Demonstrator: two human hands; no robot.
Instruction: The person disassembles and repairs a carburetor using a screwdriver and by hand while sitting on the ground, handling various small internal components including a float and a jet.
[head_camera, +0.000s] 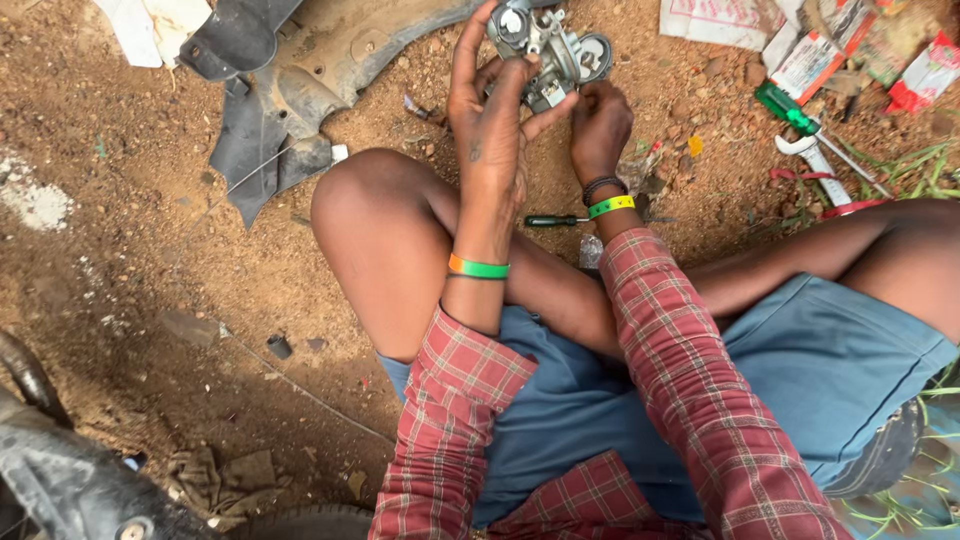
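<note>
Red plaid shirt sleeves (690, 400) and blue shorts (800, 370) fill the near edge, above crossed bare legs on the reddish dirt ground (150, 270). A dark-handled screwdriver (556, 220) lies on the ground just beside the right wrist. Farther out, the left hand (492, 125) is wrapped around a small grey metal carburettor (548, 52), thumb against its side, while the right hand (598, 125) pinches its lower right edge; both hands are clamped on it, raised above the knees. Beyond lie black plastic motorcycle panels (270, 110), and a green-handled screwdriver (790, 112) to the right.
</note>
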